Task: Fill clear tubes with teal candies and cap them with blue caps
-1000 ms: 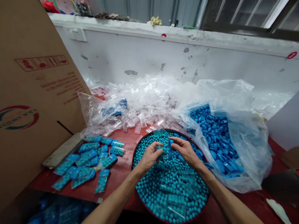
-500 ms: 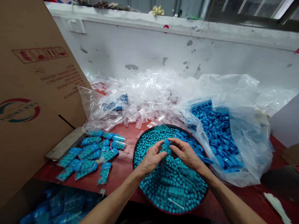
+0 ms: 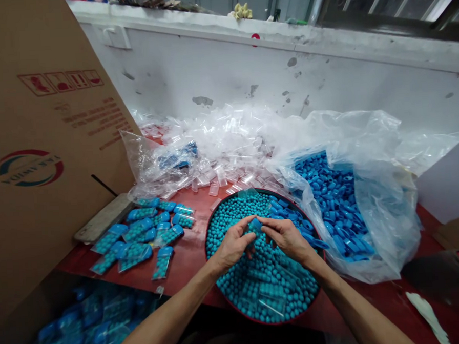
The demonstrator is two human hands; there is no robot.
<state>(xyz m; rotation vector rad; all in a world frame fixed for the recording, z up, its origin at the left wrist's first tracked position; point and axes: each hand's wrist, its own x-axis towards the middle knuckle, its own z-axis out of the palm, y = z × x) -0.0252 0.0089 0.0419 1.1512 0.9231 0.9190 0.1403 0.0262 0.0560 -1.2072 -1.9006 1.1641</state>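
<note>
Over a round basin point(image 3: 274, 322) of turquoise beads point(image 3: 235, 210), my left hand point(image 3: 231, 244) is closed on a small clear case with a blue cap point(image 3: 256, 224). My right hand point(image 3: 289, 238) pinches the same capped case from the other side, its fingertips at the cap. The hands partly hide the case, so its contents are hard to make out. Loose blue caps point(image 3: 293, 217) lie at the basin's right side. Clear cases point(image 3: 272, 299) rest on the beads near the front.
Several bead-filled capped cases point(image 3: 136, 256) lie left on the red table point(image 3: 195, 245), with more below its edge. Empty clear cases point(image 3: 227, 126) are heaped behind. A plastic bag point(image 3: 390, 225) of blue caps stands right, a large carton point(image 3: 69, 129) left.
The view has shifted slightly. Both hands remain together at the capped case over the basin, with only a small change in how the case is tilted.
</note>
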